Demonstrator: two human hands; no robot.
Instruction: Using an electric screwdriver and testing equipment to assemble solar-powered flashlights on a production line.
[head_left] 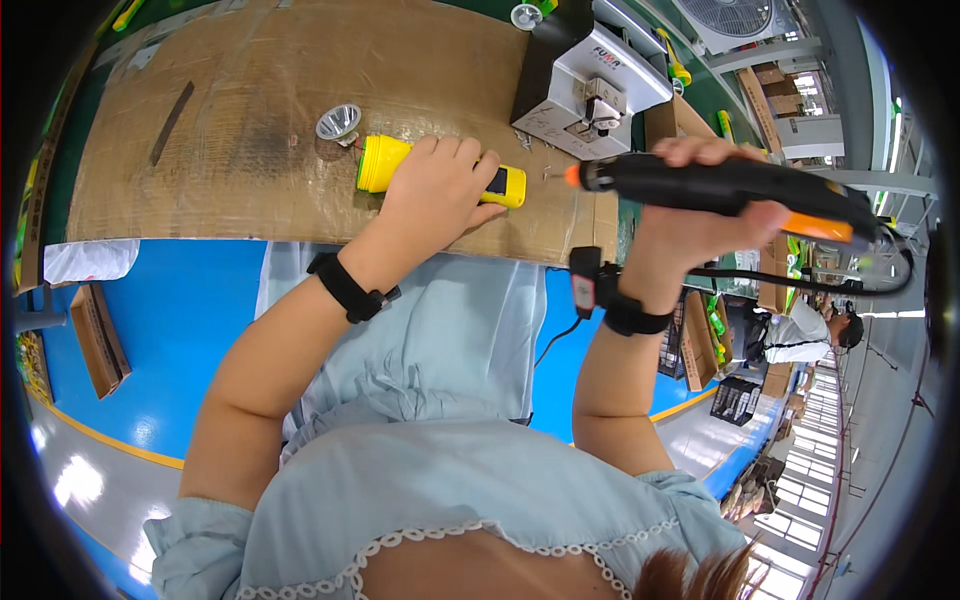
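Under my left hand (438,190) lies a yellow flashlight body (380,165) on the cardboard-covered bench. My fingers wrap over its middle, and a dark panel shows near its right end. A round silver reflector (339,123) rests just beyond the flashlight's open left end, seemingly joined to it by a thin wire. My right hand (700,200) grips a black and orange electric screwdriver (720,190), held nearly level above the bench's right edge. Its bit points left toward the flashlight's right end, apart from it. A black cord trails from the tool's rear.
A silver and black screw feeder (600,85) stands at the back right, with small screws (525,140) scattered before it. The cardboard sheet (250,70) covers the bench. Beyond are a fan (735,15), boxes, and another person (800,330) at far right. An open carton (100,340) sits on the floor at left.
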